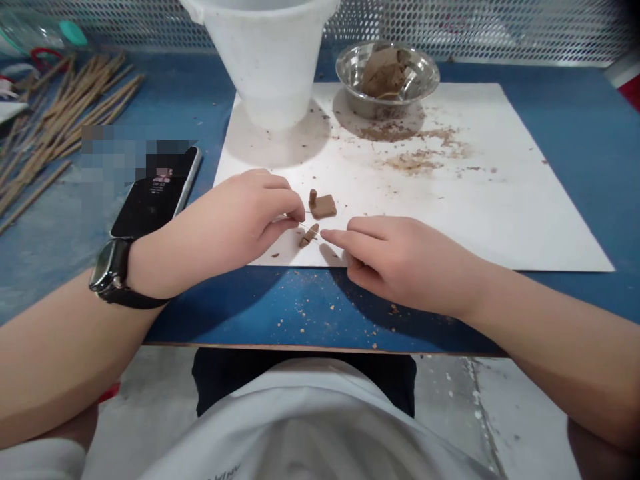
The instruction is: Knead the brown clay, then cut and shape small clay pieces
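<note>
A thin wire or thread [311, 231] stretches between my two hands, crossing a small brown clay piece [308, 236] on the white board. My left hand [260, 210], with a black watch on its wrist, pinches one end between thumb and fingers. From the right, my right hand [395, 257] meets the other end at its extended index fingertip, the remaining fingers curled under. Just behind the clay piece lies a flat clay slab [325, 206] with a short upright clay peg [313, 198] at its left corner. Clay crumbs are scattered around.
The white board [525, 220] rests on a blue table [210, 320]. A white bucket [270, 67] and a metal bowl [365, 100] with a clay lump [384, 72] stand behind. At left are a phone [155, 193], brown sticks [65, 113] and a bottle [35, 32].
</note>
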The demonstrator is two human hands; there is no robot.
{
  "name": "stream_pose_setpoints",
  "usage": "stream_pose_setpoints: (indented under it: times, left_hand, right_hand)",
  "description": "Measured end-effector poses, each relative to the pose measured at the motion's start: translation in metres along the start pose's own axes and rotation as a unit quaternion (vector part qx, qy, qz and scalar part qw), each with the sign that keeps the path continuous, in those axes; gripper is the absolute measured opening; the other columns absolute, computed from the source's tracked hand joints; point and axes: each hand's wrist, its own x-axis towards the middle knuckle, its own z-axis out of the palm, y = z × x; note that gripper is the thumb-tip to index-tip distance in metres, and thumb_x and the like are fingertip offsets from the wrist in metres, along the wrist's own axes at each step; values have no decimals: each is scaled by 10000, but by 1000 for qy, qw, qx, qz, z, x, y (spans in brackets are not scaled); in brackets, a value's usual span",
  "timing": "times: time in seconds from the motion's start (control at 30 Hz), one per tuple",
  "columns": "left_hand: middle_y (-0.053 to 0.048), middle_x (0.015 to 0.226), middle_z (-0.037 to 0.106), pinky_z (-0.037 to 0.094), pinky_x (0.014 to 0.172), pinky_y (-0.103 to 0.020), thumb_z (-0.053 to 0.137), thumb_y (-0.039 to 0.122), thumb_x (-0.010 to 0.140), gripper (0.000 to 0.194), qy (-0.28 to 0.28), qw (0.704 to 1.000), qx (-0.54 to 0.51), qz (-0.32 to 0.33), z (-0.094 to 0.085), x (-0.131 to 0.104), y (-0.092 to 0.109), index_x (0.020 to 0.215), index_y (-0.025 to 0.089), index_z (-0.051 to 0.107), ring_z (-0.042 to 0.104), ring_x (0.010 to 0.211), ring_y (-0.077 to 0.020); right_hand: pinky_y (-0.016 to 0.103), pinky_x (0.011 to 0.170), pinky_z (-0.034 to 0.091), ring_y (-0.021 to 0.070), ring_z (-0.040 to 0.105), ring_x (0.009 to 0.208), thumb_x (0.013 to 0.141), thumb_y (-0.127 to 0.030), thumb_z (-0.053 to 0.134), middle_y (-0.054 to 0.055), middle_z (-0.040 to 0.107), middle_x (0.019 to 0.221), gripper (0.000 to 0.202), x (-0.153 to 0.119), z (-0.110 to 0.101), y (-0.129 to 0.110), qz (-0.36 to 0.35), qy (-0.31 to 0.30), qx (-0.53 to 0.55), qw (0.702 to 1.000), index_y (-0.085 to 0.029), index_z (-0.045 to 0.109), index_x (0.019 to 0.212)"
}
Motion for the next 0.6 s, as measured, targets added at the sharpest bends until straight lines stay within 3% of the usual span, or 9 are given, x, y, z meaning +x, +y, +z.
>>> stream_pose_setpoints:
  times: [0.43,0.6]
  left_hand:
    - [-81,1074,786,527,983,-404,520,308,1053,323,7,1000,5,25,7,8,-4,1070,236,834,707,1055,-278]
    - [-77,1058,791,535,955,-402,520,298,1049,338,4,999,2,33,10,8,-6,1071,244,853,712,1032,-271]
  right_hand:
    - [343,667,423,211,614,727,1029,-161,533,80,731,865,302,1,1,6,40,-15,37,998,-101,799,1157]
    - [341,666,374,202,596,729,1040,-188,549,69,726,875,283,2,0,5,62,-52,27,996,-137,799,1164]
